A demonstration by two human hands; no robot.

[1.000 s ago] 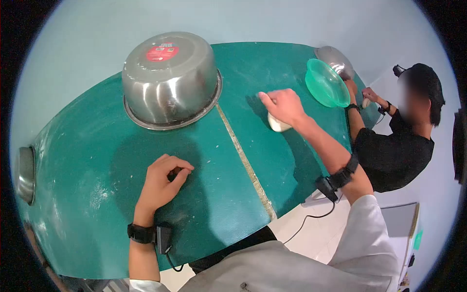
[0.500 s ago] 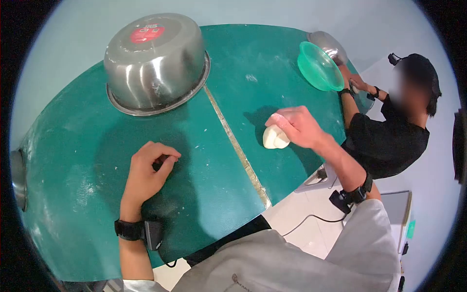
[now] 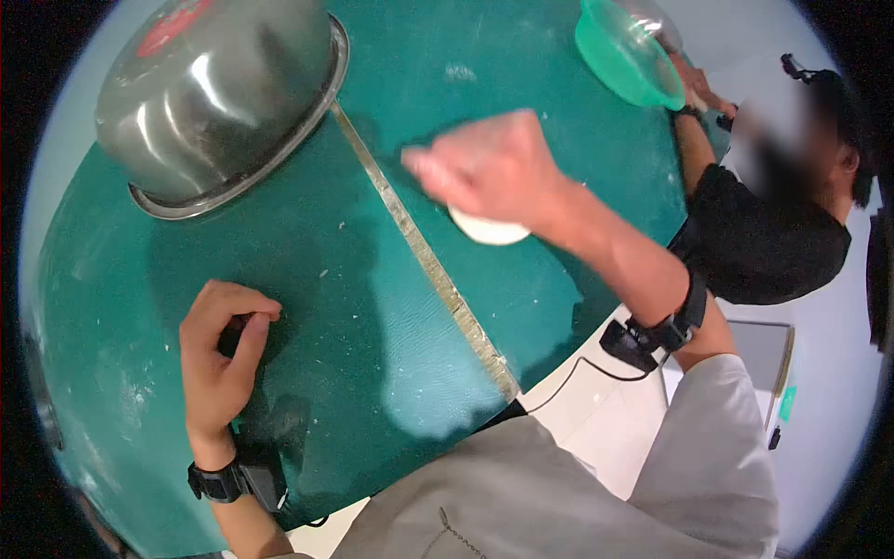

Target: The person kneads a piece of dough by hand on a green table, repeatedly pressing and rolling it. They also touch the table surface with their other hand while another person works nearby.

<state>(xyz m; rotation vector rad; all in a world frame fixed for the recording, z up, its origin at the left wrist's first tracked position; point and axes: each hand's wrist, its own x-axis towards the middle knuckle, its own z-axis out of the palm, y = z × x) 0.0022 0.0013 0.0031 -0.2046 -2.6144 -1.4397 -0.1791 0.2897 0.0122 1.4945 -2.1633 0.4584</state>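
A flat, round piece of white dough (image 3: pixel 492 231) lies on the green table (image 3: pixel 447 345), right of the pale strip that crosses the tabletop. Over its upper edge is my right hand (image 3: pixel 484 168), blurred by motion, with fingers curled and pointing left; it covers part of the dough. Whether the fingers hold anything is hidden. My left hand (image 3: pixel 225 345) hovers over the left part of the table, thumb and index fingertips pressed together. Anything between those fingertips is too small to make out.
An upturned steel bowl (image 3: pixel 219 102) stands at the upper left. A green plastic bowl (image 3: pixel 629 56) is at the upper right, beside a metal bowl. A co-worker in black (image 3: pixel 768 233) is at the right, hands near the table edge. A cable hangs below my right wrist.
My right hand has moved left and up relative to the table. The dough looks flatter and wider than the rounded lump before. The view has shifted, and my left hand keeps its pinch.
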